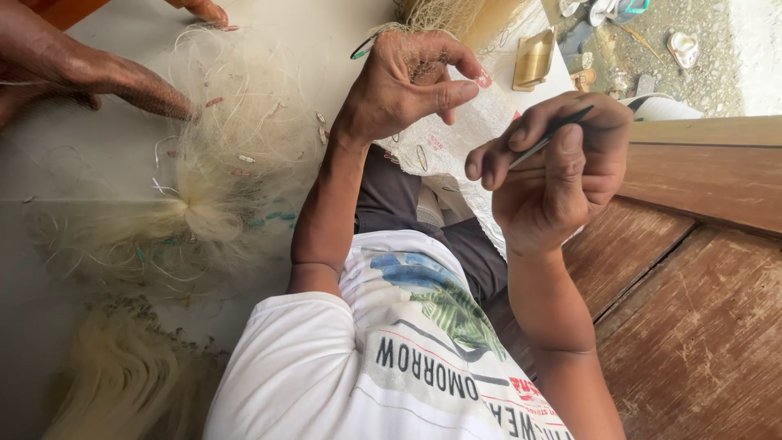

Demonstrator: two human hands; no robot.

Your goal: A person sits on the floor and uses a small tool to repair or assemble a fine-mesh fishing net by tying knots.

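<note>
My left hand (407,81) is raised in front of me, its thumb and fingers pinched on fine strands of a pale fishing net (220,163). The net hangs from that hand and spreads in a tangled heap over the light floor to the left, with small floats and green bits in it. My right hand (554,171) is just to the right and closer to me. It grips a thin dark needle-like tool (554,130) whose tip points up and to the right.
Another person's arm (98,73) reaches into the net at the top left. A white woven sack (464,130) lies over my lap. A yellow spool-like object (533,57) sits beyond it. A brown wooden panel (692,269) fills the right. Sandals (683,47) lie on gravel outside.
</note>
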